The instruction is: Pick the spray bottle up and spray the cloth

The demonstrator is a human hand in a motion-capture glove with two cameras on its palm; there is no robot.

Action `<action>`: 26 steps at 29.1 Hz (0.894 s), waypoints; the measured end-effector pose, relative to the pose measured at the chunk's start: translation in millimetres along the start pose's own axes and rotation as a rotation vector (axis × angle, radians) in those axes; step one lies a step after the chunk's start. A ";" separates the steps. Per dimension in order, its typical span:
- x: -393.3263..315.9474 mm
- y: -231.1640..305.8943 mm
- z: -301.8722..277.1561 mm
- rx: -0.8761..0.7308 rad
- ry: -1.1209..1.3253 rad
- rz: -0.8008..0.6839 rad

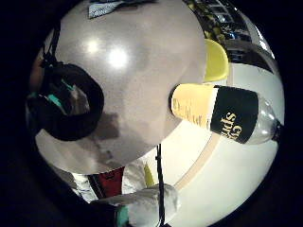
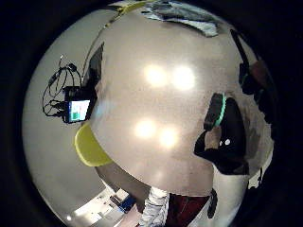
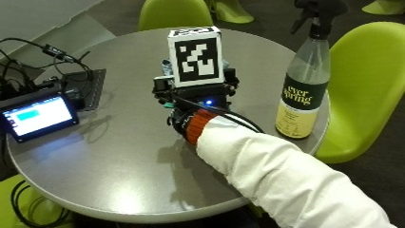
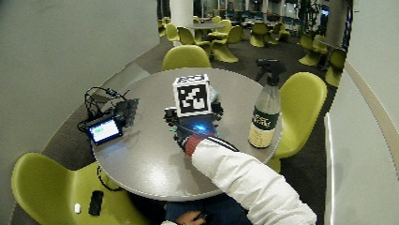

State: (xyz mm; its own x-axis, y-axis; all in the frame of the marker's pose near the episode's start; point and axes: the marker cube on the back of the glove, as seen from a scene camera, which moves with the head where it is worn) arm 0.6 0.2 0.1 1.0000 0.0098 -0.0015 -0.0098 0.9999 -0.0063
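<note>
The spray bottle (image 3: 303, 95) stands upright near the right edge of the round grey table (image 3: 120, 156). It is clear, with a black trigger head and a black and yellow label. My gloved right hand (image 3: 185, 108) hovers palm down over the middle of the table, a hand's width left of the bottle and apart from it. It holds nothing. The little finger side palm view shows the bottle (image 1: 222, 113) beside the palm. A crumpled grey-blue cloth (image 2: 182, 13) lies on the table beyond my fingers, also visible as the cloth (image 1: 105, 7). The outside view hides most of it behind my hand.
A small lit screen (image 3: 38, 114) with cables and a black box sits at the table's left edge. Yellow-green chairs (image 3: 367, 71) stand around the table, one right behind the bottle. Bare tabletop lies between my hand and the screen.
</note>
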 end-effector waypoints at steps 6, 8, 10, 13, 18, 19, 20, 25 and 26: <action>-1.9 2.6 0.6 0.005 0.009 -0.011; -3.8 6.2 1.5 0.005 0.016 -0.028; -6.3 13.5 2.9 0.004 0.028 -0.057; -8.4 36.6 7.1 0.012 0.084 -0.124; 11.9 87.0 15.6 0.106 0.072 -0.249; 21.2 94.9 16.0 0.127 0.021 -0.265; 31.5 102.2 15.8 0.145 -0.046 -0.281; 79.5 128.2 -1.2 0.246 -0.542 -0.395; 87.1 131.4 -7.8 0.280 -0.649 -0.404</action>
State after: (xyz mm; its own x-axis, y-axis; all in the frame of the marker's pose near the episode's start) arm 86.4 132.4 -8.6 0.7286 -0.4366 0.5278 0.2671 0.8906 0.3681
